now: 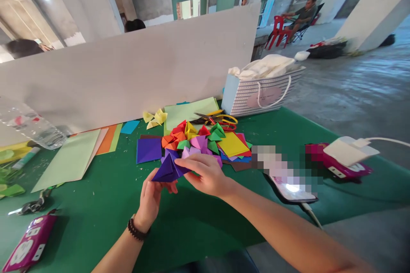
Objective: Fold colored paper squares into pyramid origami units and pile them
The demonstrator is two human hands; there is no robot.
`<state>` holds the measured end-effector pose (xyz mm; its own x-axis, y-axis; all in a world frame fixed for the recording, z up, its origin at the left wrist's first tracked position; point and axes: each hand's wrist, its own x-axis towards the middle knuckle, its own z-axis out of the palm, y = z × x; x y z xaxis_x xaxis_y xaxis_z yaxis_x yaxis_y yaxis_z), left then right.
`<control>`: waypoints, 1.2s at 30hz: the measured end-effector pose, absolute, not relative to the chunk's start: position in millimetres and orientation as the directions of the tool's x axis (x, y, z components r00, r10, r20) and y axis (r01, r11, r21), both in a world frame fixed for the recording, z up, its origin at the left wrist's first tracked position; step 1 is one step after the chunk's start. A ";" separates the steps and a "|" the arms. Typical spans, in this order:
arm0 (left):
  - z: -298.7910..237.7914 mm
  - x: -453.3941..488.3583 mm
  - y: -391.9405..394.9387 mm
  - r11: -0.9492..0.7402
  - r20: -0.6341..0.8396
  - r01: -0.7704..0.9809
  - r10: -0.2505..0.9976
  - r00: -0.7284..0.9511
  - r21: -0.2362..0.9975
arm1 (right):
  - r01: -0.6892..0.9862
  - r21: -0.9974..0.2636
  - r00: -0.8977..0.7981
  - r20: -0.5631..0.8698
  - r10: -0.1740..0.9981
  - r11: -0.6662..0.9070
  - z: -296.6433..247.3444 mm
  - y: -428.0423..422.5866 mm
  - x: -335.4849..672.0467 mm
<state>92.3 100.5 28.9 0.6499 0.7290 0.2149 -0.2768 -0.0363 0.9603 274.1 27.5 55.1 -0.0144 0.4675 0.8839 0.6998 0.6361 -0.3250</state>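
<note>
Both of my hands hold a folded purple paper piece just above the green table. My left hand, with a dark bead bracelet at the wrist, grips it from below. My right hand pinches its upper right edge with closed fingers. Right behind it lies a pile of folded coloured paper pieces in red, orange, yellow, green and pink, beside a flat purple square and a yellow square.
Scissors lie behind the pile. Pale green sheets and a plastic bottle are at the left, a striped gift bag at the back right, a phone and a charger at the right. A grey board walls the far edge.
</note>
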 end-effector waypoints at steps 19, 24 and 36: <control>32.4 95.2 96.4 0.003 0.027 -0.042 0.731 0.681 0.999 | 0.544 -0.686 0.190 0.663 0.724 0.484 43.9 37.9 266.4; 27.0 94.7 98.8 0.020 0.021 -0.055 0.758 0.652 0.998 | 0.531 -0.689 0.175 0.658 0.732 0.493 43.1 37.7 265.4; 33.5 96.7 100.1 0.015 0.015 -0.046 0.812 0.583 0.999 | 0.498 -0.746 0.146 0.575 0.805 0.442 42.8 40.5 271.1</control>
